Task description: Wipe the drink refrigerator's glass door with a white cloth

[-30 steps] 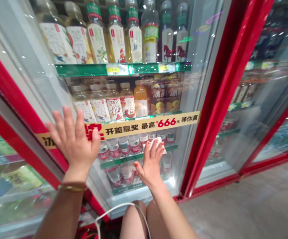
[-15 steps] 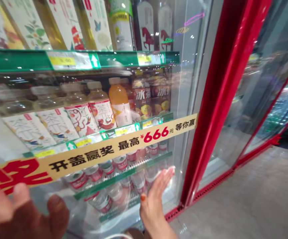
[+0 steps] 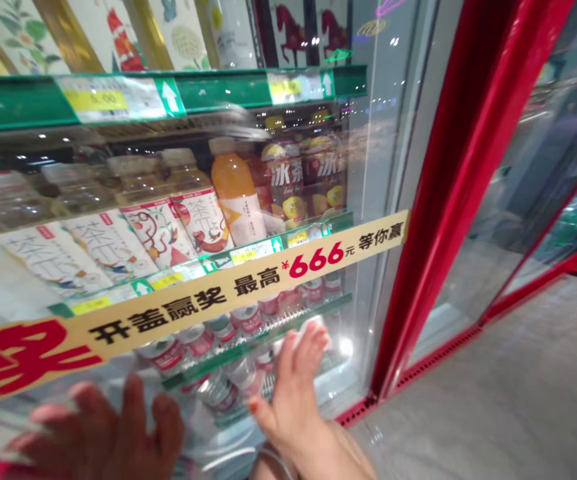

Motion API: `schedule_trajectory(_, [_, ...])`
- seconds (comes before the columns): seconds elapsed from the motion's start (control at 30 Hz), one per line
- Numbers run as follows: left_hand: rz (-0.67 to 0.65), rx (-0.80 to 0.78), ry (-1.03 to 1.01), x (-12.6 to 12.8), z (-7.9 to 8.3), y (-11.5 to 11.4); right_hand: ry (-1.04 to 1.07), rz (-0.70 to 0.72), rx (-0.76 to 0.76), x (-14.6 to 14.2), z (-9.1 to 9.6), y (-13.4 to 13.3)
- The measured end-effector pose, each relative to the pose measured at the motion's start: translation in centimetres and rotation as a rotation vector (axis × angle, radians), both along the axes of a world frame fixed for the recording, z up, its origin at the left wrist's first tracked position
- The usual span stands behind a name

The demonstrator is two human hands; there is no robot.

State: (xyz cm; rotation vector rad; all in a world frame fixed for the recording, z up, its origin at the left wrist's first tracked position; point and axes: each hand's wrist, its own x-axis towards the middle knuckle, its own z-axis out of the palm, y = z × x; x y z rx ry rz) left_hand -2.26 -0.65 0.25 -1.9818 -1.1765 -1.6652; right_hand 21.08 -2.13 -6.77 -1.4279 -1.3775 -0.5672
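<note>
Covering part of a white wipe (image 3: pixel 277 347) with its fingers, the right hand (image 3: pixel 298 390) is at the glass door (image 3: pixel 383 120), in front of some small bottles (image 3: pixel 246 320). I see its fingers stretched out and its thumb sticking out to the side. Bits of the wipe peek out around the fingers. The left hand (image 3: pixel 111 430) is near the bottom left, dark and blurry, with its fingers spread apart. I can't tell if it touches the glass. Above both hands, a tan strip (image 3: pixel 256 283) with red and black writing runs across the door. Behind it stands an orange drink (image 3: pixel 236 193).
</note>
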Motion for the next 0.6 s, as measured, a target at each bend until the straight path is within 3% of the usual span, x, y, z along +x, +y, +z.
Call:
schedule_trajectory(0.07, [0.133, 0.095, 0.234, 0.7, -0.4, 0.7, -0.259, 0.077, 0.065, -0.2, 1.7, 0.0])
schedule_trajectory(0.1, [0.188, 0.153, 0.341, 1.1, -0.5, 0.8, -0.287, 0.057, 0.089, 1.0, 2.1, 0.1])
schedule_trajectory(0.13, [0.220, 0.206, 0.415, 1.5, -0.4, 0.7, -0.227, 0.007, 0.090, 2.9, 2.3, 0.3])
schedule_trajectory(0.23, [0.260, 0.302, 0.466, 2.4, -0.1, 0.3, 0.230, -0.182, 0.043, 8.8, 2.3, 1.4])
schedule_trajectory(0.3, [0.280, 0.322, 0.470, 2.4, 0.0, 0.4, 0.407, -0.223, 0.042, 9.6, 2.4, 1.9])
schedule_trajectory(0.33, [0.288, 0.331, 0.474, 2.2, 0.0, 0.5, 0.396, -0.204, 0.046, 8.7, 2.4, 1.9])
schedule_trajectory(0.4, [0.298, 0.352, 0.481, 1.7, -0.3, 0.9, 0.181, -0.092, 0.040, 5.3, 2.3, 1.1])
schedule_trajectory(0.5, [0.307, 0.384, 0.495, 1.3, -0.8, 1.3, -0.344, 0.124, 0.069, 1.9, 1.9, -0.4])
schedule_trajectory(0.53, [0.308, 0.382, 0.495, 1.3, -1.0, 1.3, -0.427, 0.141, 0.076, 2.3, 1.9, -0.7])
schedule_trajectory(0.6, [0.307, 0.352, 0.461, 1.4, -1.3, 1.2, -0.342, 0.069, 0.073, 5.3, 2.6, -0.4])
